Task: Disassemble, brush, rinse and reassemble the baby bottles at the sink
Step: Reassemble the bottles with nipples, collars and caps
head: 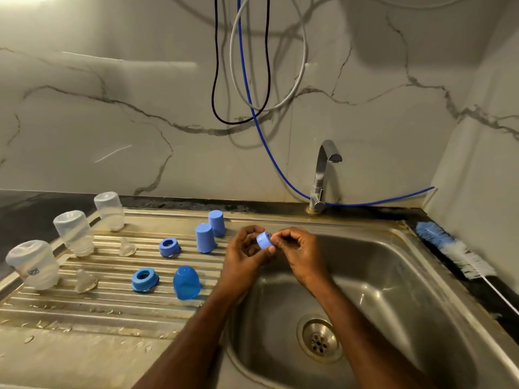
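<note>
Between both hands, left hand (243,255) and right hand (299,252) pinch a blue collar ring (264,240); leftward, inverted bottle (33,263) bears an unreadable label.

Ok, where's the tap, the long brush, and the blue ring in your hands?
tap (323,175), head view, on its upright neck.
brush (449,245), head view, on its bristles.
blue ring (264,240), head view, on its side wall.

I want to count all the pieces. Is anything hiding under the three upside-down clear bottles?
The three clear bottles stand mouth-down on the ribbed drainboard. Through their cloudy walls nothing shows inside, though it is too hazy to be sure. Two clear teats stand beside them.
</note>
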Demonstrator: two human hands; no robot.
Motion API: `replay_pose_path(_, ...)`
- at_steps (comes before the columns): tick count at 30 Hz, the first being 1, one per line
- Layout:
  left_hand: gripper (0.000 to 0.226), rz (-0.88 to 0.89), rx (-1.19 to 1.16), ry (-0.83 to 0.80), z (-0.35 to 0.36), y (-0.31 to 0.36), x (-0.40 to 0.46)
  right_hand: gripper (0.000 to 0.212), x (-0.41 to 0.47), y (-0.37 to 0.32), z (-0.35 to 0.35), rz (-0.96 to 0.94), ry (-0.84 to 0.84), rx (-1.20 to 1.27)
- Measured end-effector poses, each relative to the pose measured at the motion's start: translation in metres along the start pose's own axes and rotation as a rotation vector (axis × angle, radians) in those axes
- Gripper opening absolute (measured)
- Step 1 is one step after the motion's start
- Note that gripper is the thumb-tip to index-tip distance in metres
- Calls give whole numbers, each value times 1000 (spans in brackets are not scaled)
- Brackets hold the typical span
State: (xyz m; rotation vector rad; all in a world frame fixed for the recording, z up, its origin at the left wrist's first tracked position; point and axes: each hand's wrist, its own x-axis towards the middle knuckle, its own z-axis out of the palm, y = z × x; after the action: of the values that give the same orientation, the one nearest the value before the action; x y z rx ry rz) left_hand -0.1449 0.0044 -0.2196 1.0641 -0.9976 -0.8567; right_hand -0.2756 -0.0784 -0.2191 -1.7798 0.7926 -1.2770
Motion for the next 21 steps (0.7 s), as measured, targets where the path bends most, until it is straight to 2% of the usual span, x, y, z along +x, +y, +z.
replay_pose_path(3,40,33,124,-22,-4,1,4,4,-1,-3,2,-175,8,-150)
replay_pose_path(5,40,38,160,-47,-5,1,6,2,0,-4,0,-196,11,-161)
replay_pose_path(7,40,0,127,-82,-5,-1,5,5,1,-4,-2,-114,11,-101)
replay_pose_path(10,42,-105,-79,-121,-5,0,4,12,2,-3,-6,90,0,63)
replay_pose_path(13,43,-159,-293,-144,-5,4,4,5,3,-6,-5,190,1,184)
replay_pose_path(16,41,-186,-313,-139,-6,3,5,3,5,-3,-5,148,-31,144)
replay_pose_path(21,37,-211,-243,-94,-9,0,10,28,5,1,-8,30,-254,46)
